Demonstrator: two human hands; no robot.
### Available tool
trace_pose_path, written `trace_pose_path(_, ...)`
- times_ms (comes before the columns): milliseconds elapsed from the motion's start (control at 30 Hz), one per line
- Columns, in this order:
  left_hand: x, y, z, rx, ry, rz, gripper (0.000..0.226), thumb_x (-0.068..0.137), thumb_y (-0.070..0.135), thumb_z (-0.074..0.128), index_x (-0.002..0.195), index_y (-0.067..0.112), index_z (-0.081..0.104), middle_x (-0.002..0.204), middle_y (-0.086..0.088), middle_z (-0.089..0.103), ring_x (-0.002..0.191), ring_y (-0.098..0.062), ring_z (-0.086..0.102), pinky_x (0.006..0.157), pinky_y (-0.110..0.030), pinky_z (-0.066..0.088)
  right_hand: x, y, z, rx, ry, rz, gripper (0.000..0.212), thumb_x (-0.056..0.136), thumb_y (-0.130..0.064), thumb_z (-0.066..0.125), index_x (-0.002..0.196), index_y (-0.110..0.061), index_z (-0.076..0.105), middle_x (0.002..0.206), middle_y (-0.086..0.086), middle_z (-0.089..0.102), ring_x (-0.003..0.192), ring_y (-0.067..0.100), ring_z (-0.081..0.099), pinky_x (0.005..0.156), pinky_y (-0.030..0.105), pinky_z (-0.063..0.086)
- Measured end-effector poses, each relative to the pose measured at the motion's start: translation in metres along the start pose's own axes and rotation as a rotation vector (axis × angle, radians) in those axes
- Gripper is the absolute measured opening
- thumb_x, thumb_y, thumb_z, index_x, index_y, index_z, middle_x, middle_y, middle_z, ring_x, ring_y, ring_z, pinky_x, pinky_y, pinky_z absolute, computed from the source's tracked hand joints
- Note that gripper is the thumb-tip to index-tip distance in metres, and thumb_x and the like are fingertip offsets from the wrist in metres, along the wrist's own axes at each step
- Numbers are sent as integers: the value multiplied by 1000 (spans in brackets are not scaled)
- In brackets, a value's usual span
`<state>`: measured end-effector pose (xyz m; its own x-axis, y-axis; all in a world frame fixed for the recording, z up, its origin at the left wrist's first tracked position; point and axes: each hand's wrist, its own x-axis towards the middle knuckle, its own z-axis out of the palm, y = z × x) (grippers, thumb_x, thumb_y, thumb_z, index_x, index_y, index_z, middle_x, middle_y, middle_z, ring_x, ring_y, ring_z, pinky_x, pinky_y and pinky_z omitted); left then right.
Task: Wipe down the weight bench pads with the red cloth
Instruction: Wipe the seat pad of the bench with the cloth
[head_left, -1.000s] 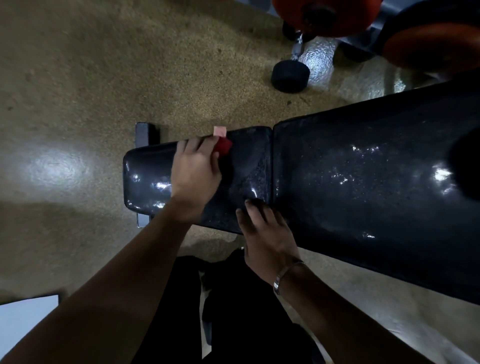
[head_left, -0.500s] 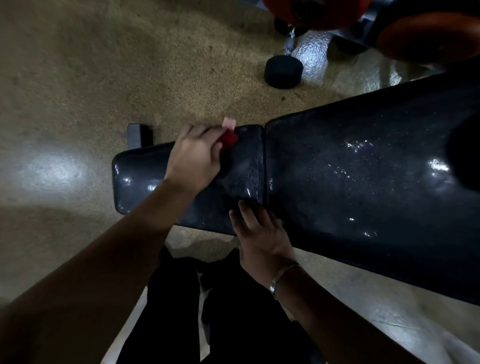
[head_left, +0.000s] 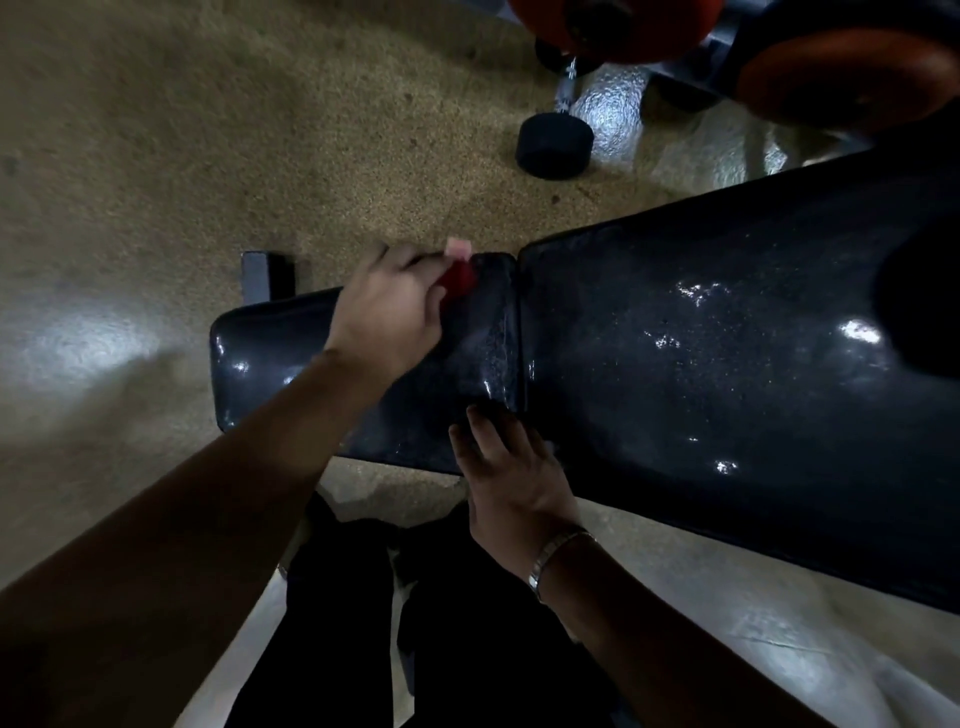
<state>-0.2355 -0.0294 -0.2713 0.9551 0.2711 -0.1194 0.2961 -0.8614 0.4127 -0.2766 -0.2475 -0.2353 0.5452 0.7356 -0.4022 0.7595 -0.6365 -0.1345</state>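
A black weight bench lies across the view, a small seat pad (head_left: 270, 353) at left and a long back pad (head_left: 727, 374) at right. My left hand (head_left: 387, 312) presses the red cloth (head_left: 458, 280) on the far edge of the seat pad, near the gap between the pads; a pale tag sticks out of the cloth. Only a corner of the cloth shows past my fingers. My right hand (head_left: 506, 467), with a metal bracelet on the wrist, rests on the near edge of the seat pad by the gap, fingers spread and holding nothing.
A black dumbbell (head_left: 555, 145) lies on the speckled floor beyond the bench. Red weight plates (head_left: 841, 78) sit at the top right. A bench foot (head_left: 265, 273) juts out at the far left end. My dark trouser legs (head_left: 452, 623) stand close to the near side.
My left hand has slid the red cloth to the right along the far edge of the seat pad, towards the gap. My right hand has stayed on the near edge.
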Motion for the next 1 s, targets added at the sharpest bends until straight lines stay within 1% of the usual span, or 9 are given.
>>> trace_pose_path(67,16,9,5,-5,9,-83,48,94,17,57,141,21,61,115,-15,66,106,-40,56,99,-45,46,-1,-2,0,20,-11,12,68,60,-28,80,126,-14,67,135,8,58,120,31,41,91,42,55)
trace_pose_path(200,18,33,12,-114,0,-25,44,92,13,58,135,18,66,115,-12,67,104,-38,56,96,-42,43,-2,-3,1,35,-68,5,71,62,-28,79,130,-12,64,138,10,54,123,35,50,97,48,53)
trace_pose_path(433,-23,-20,-6,-132,-105,378,38,95,7,67,133,10,68,122,-13,65,103,-33,55,89,-42,51,-1,-4,-1,74,-120,14,69,64,-27,79,129,-10,64,139,12,58,122,37,58,101,48,51)
trace_pose_path(600,-5,-7,-2,-104,-24,89,41,95,15,64,136,18,66,121,-10,67,111,-35,55,100,-43,47,-3,-11,4,131,-157,60,69,69,-22,74,134,-7,59,144,15,53,128,41,54,104,55,48)
trace_pose_path(667,-6,14,6,-198,-23,-26,43,94,17,64,137,20,66,124,-9,65,117,-36,53,105,-40,43,-5,-14,2,166,-185,85,71,68,-23,74,136,-8,58,147,14,52,130,41,53,104,54,49)
trace_pose_path(733,-15,23,10,-289,-47,-6,43,94,15,66,137,20,66,127,-7,62,118,-34,51,105,-34,39,-5,-15,-1,209,-175,107,69,69,-22,73,136,-12,57,149,11,50,133,39,52,106,51,48)
trace_pose_path(867,-32,-3,-3,-243,-145,260,42,94,9,68,135,20,68,128,-5,62,110,-28,49,98,-31,41,-6,-11,-8,308,-93,122,54,76,-18,63,130,-17,61,150,4,50,135,31,50,112,46,42)
trace_pose_path(933,-34,-21,-7,-193,-117,239,42,93,7,69,133,19,69,126,-6,65,107,-29,52,97,-34,43,-10,-8,-9,312,-44,125,52,75,-20,55,126,-16,63,141,4,57,125,29,56,110,44,45)
trace_pose_path(1000,-31,-20,-5,-154,-44,96,43,93,8,67,134,19,68,125,-8,66,107,-34,53,97,-39,45,-15,-6,-8,268,-34,126,55,76,-24,48,127,-14,64,129,4,63,117,30,60,111,45,44)
